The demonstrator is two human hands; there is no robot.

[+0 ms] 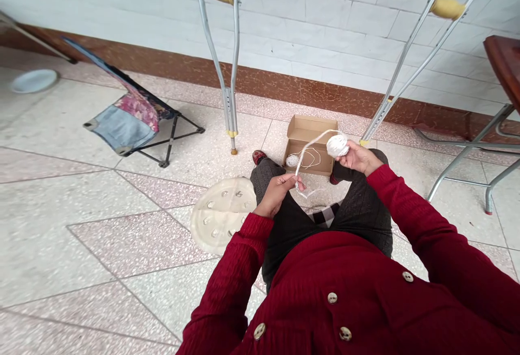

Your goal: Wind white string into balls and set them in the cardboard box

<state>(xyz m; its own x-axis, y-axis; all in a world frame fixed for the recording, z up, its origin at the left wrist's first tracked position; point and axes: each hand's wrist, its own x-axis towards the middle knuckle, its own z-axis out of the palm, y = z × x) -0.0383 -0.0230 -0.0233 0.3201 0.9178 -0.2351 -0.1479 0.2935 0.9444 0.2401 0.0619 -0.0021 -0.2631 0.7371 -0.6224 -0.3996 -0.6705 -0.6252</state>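
Observation:
My right hand [356, 158] is closed around the side of a ball of white yarn [337, 146], held above my right knee. A white strand [311, 143] arcs from the ball across to my left hand [280, 189], whose thumb and fingers pinch it. Below that pinch a loose length of the strand [311, 193] dangles over my lap. An open cardboard box [312, 123] stands on the floor beyond my knees. Inside it lies another white yarn ball [292, 160] with loops of loose strand; my hands are above and nearer to me than the box.
Two metal crutches, one left [229, 100] and one right [382, 114], lean at the tiled wall [309, 24]. A folding stool with a backrest [132, 119] stands to the left. A round cream mat [221, 214] lies by my left leg. At right is a metal-legged chair [463, 168].

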